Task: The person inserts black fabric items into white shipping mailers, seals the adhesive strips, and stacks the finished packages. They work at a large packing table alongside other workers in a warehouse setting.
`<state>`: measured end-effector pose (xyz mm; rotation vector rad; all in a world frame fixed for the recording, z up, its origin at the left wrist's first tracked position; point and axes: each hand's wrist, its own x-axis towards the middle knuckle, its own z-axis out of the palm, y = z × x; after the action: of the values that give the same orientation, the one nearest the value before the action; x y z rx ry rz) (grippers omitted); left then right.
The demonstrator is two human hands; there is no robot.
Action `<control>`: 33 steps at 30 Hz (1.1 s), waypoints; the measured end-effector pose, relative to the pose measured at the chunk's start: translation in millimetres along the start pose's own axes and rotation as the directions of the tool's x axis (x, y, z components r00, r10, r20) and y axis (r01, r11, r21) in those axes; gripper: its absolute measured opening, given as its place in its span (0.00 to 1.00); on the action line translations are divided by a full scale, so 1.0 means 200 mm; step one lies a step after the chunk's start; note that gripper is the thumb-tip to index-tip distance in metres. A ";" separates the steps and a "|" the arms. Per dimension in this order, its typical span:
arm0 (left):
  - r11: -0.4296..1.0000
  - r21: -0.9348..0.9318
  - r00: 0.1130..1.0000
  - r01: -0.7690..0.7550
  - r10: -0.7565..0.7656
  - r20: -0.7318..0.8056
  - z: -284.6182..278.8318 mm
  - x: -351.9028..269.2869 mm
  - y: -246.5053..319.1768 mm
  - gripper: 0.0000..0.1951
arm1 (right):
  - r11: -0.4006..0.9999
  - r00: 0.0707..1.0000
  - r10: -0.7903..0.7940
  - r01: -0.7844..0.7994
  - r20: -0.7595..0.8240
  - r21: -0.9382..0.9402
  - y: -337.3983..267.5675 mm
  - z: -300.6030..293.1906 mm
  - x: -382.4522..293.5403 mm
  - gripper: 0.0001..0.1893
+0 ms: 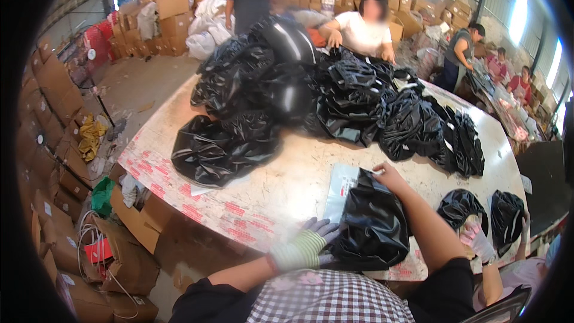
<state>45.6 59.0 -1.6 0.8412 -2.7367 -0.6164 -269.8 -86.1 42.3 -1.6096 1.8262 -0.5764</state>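
Observation:
A folded black glossy fabric cover [374,224] lies at the front edge of the table, before my body. My right hand [389,176], bare, pinches its top edge between thumb and fingers. My left hand [305,244] wears a striped knit glove and rests at the cover's lower left side, fingers spread and touching it. Part of a pale grey plastic packing bag [338,188] with a printed label shows from beneath the cover's upper left; how far it extends underneath is hidden.
Large heaps of black covers [287,72] spread over the white table [287,175]. To the right, a co-worker's gloved hand [477,235] handles another black cover [462,208]. Across the table a person [365,31] touches the heap. Cardboard boxes [130,251] stand at the left.

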 end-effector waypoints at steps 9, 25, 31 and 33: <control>0.949 -0.265 0.963 -0.173 0.106 -0.249 -0.08 0.05 0.15 0.28 | 0.939 0.959 -0.279 0.282 -0.044 0.195 0.09 0.15 -0.34 0.13; -0.116 -0.990 0.596 0.085 -0.790 0.144 -0.09 -0.09 -0.01 0.10 | 0.857 0.804 -0.508 0.508 -0.309 -0.086 -0.13 -0.09 -0.72 0.09; 0.946 -0.207 0.666 0.248 -0.322 -0.673 -0.23 0.16 0.03 0.11 | 0.602 0.864 -0.483 0.444 0.140 -0.664 0.06 0.12 -0.78 0.17; 0.942 0.084 0.795 0.326 -0.224 -0.564 -0.10 0.24 -0.05 0.20 | 0.585 0.852 -0.487 0.482 0.193 -0.653 0.09 0.17 -0.77 0.25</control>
<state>18.6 17.7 15.4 1.2521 -2.1743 -0.1290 -250.4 70.5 32.2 -2.6683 1.6758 -0.0919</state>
